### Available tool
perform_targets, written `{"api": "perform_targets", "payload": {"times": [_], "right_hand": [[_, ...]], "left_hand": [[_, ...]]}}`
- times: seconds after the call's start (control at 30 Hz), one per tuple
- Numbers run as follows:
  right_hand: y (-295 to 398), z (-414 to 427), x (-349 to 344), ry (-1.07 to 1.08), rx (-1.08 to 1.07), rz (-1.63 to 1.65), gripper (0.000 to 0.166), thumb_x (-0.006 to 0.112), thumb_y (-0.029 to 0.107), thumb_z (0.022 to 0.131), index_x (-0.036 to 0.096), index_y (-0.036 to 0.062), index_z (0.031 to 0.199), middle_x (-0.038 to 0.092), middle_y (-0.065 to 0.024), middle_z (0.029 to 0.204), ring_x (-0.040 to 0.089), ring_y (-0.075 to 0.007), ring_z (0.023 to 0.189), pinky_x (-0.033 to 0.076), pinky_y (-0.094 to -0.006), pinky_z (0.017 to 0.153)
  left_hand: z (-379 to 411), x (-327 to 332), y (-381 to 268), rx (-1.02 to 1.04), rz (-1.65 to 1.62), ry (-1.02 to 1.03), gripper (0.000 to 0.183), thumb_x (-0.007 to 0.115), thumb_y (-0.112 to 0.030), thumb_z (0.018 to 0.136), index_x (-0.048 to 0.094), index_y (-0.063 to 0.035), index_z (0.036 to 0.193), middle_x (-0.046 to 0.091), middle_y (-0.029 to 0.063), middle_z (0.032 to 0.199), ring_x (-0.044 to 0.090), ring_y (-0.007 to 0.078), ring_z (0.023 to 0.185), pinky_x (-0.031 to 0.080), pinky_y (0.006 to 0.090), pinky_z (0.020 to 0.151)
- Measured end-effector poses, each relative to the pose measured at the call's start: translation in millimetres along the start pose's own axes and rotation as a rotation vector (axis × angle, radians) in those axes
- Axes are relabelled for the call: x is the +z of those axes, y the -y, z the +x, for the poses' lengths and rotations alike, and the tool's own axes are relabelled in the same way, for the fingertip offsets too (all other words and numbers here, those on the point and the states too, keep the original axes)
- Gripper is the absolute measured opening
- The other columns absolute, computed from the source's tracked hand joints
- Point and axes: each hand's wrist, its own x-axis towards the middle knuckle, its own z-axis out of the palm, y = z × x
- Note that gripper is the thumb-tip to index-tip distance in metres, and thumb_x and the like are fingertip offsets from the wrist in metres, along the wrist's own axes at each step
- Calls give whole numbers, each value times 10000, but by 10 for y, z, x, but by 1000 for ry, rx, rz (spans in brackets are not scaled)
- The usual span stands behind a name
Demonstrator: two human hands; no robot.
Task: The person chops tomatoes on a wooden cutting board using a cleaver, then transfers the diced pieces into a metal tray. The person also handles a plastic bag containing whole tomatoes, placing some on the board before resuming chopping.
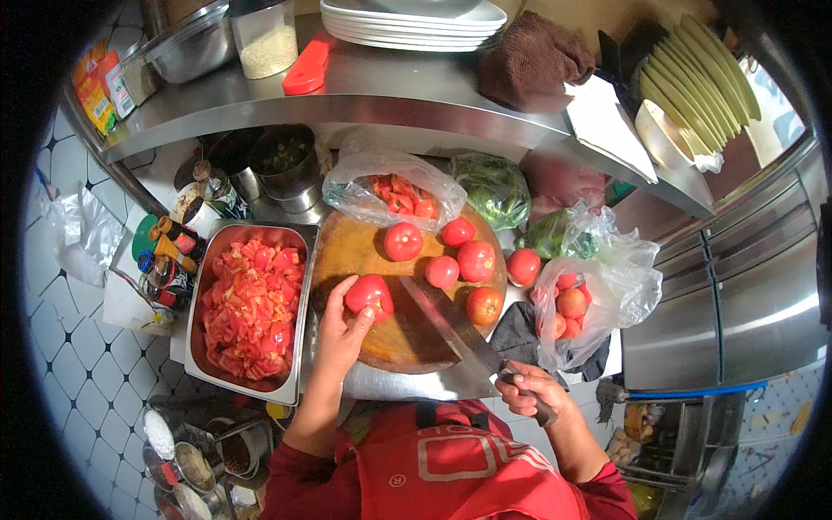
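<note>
My left hand (344,335) holds a whole tomato (369,297) at the left part of a round wooden chopping board (390,348). In my right hand (534,392) is the handle of a kitchen knife (448,318); its blade reaches over the board, its tip a little right of the held tomato. Several whole tomatoes (476,261) lie at the board's right and back. Left of the board, a steel tray (294,364) is filled with cut tomato pieces (250,305). An opened plastic bag (344,188) with more cut tomato stands at the board's back edge.
A plastic bag of whole tomatoes (604,305) lies on the right, beside a dark cloth (517,331). Bagged green vegetables (491,188) sit behind the board. Bottles (179,237) stand left of the tray. A steel shelf (364,107) with stacked white plates (416,29) spans the back.
</note>
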Motion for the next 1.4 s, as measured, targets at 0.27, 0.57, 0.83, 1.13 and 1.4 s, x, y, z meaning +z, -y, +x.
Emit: {"api": "perform_targets", "payload": {"times": [0.27,0.57,0.83,1.13,1.4], "right_hand": [[-43,-36,252,-86,-57,-116,420,567,42,944,425,94,1337,493,-70,865,424,-99,534,359,-240,445],[-95,217,812,-287,-321,-1673,504,628,129,916,387,38,1350,604,-273,1109,598,-469,1030,497,-468,871],[-126,226,828,-249,-449,-2053,451,647,94,876,444,56,1277,630,-194,928,651,-404,701,543,-468,570],[-181,350,950,-216,-325,-2129,485,505,23,857,374,-32,1321,577,-228,990,636,-369,550,518,-447,448],[-85,890,1040,-231,-398,-2178,347,507,30,851,405,-34,1177,628,-269,956,662,-390,600,525,-469,480]], "left_hand": [[66,45,53,259,804,-113,499,728,-105,825,523,-19,1272,533,196,1257,492,399,1165,389,459,1034],[153,-35,408,94,382,-240,424,702,-90,878,499,-5,1240,576,114,1145,583,184,962,492,326,855],[211,19,434,65,281,-267,419,717,-115,902,480,-8,1231,582,90,1057,576,156,922,490,300,813],[229,-32,420,53,384,-264,369,650,-117,950,465,15,1241,577,106,1091,573,182,954,483,320,858],[227,-149,510,-11,343,-236,377,678,-102,905,476,10,1204,555,111,1097,537,197,958,454,333,893]]}}
